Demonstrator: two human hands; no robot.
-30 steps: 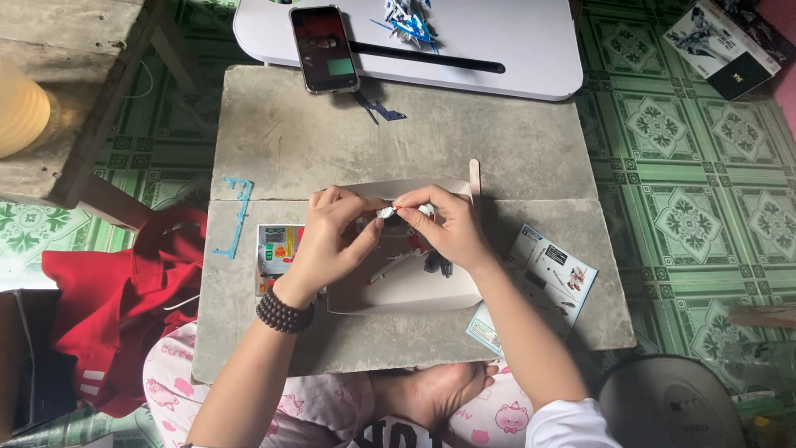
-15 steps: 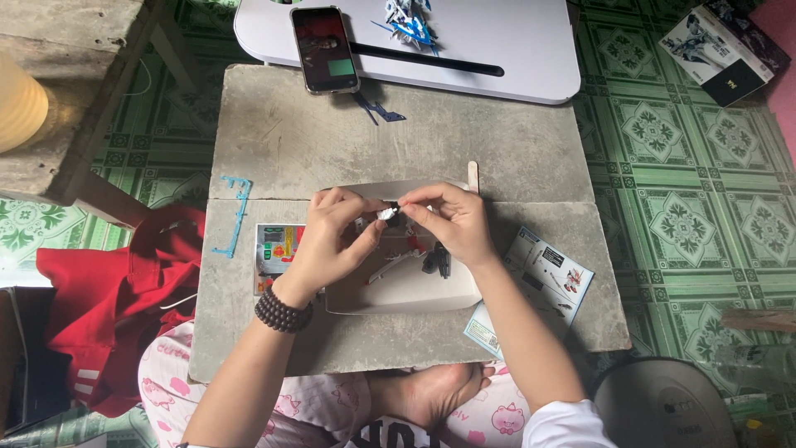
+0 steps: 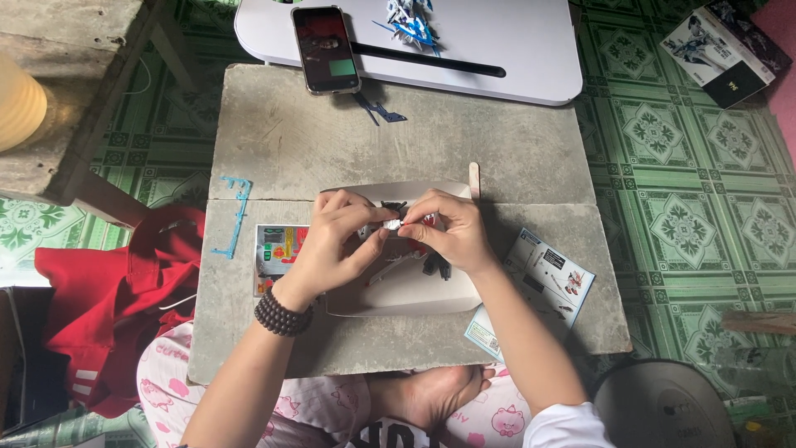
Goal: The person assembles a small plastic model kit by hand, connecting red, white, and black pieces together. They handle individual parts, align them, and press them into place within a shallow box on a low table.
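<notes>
Item: small white model part, frame ctr, pinched betw. left hand & right hand over white tray; keep fingertips steady, light pressure, pieces aligned.

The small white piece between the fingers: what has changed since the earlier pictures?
Almost nothing. The left hand and right hand keep pinching the small white piece above the white tray, shifting only slightly. The phone, blue parts frame and leaflet stayed in place.
</notes>
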